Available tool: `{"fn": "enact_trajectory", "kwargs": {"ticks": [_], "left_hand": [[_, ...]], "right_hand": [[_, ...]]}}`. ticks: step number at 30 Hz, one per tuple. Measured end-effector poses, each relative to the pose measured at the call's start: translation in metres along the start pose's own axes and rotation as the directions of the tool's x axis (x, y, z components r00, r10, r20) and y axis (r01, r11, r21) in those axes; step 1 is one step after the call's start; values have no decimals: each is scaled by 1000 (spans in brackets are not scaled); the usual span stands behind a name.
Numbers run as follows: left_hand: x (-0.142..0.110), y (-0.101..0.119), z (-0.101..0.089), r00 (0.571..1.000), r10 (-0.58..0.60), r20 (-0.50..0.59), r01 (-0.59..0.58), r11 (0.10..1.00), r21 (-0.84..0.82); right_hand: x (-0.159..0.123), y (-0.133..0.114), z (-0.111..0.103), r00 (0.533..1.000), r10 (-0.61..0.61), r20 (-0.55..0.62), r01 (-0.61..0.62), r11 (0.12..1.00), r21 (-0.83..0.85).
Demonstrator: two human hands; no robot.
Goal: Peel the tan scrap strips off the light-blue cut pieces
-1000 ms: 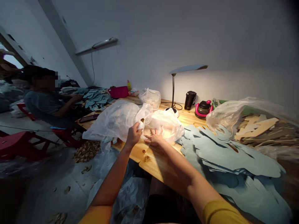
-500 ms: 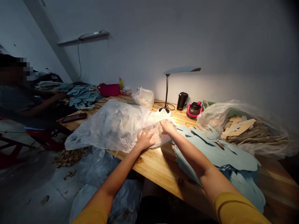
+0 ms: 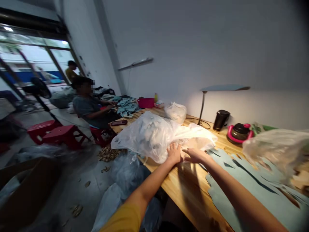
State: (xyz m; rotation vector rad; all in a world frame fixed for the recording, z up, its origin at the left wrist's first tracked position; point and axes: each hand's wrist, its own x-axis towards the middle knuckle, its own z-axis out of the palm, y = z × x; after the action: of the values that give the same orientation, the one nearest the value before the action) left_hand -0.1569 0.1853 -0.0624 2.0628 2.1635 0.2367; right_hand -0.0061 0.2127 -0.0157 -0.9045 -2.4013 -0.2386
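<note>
A bulging clear plastic bag [image 3: 154, 137] lies on the wooden workbench [image 3: 183, 180], stuffed with pale contents that the film blurs. My left hand [image 3: 173, 153] presses flat against the bag's near side. Just to its right, my right hand [image 3: 194, 155] rests with its fingers on the bag's lower edge. Neither hand grips anything. Light blue cut sheets [image 3: 243, 183] lie in layers on the bench to the right of my right forearm.
A smaller bag [image 3: 175, 112], a desk lamp [image 3: 202, 104], a black flask [image 3: 220, 120] and a pink-handled pot [image 3: 238, 134] stand along the wall. A blurred bag [image 3: 275, 151] sits far right. A seated co-worker [image 3: 88, 106] works beyond the bench; bags and scraps lie below.
The view has swung left, showing more of the room. My hands have drawn closer together at the bag's near side, and the bag now sits as a rounder, more gathered bundle.
</note>
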Motion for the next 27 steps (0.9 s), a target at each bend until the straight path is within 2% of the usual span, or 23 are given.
{"fn": "enact_trajectory", "kwargs": {"ticks": [2,3,7,11,13,15,17,19,21,23,25,27], "left_hand": [[-6,1,-2,997,34,-75,-35,999,-2],[-11,3,-4,991,64,-118,-65,998,-3],[-37,14,-9,935,271,-230,-285,958,-32],[-48,28,-5,844,476,-246,-519,841,-152],[-48,40,1,794,556,-245,-604,768,-214],[-50,58,6,728,622,-287,-684,682,-259],[-56,79,8,648,668,-365,-761,589,-271],[-64,103,6,558,728,-399,-830,500,-249],[-69,130,4,492,801,-343,-870,442,-217],[-70,161,2,462,858,-222,-885,430,-179],[-67,194,2,477,877,-63,-876,468,-116],[-65,226,5,518,848,113,-852,523,-22]], "right_hand": [[-28,-10,-12,987,-135,89,132,990,40],[-46,-15,-20,976,-167,141,168,986,8],[-141,-39,-59,993,-22,119,40,988,-149],[-232,-67,-94,984,158,82,-133,959,-251],[-267,-70,-106,965,253,66,-222,926,-304],[-296,-66,-116,940,339,51,-299,885,-356],[-319,-55,-122,912,406,49,-355,846,-398],[-335,-43,-126,906,419,59,-360,837,-412],[-344,-30,-127,920,379,97,-315,865,-391],[-349,-16,-127,941,316,124,-254,898,-359],[-351,-2,-128,954,267,133,-209,917,-341],[-353,10,-130,961,250,121,-197,922,-334]]}}
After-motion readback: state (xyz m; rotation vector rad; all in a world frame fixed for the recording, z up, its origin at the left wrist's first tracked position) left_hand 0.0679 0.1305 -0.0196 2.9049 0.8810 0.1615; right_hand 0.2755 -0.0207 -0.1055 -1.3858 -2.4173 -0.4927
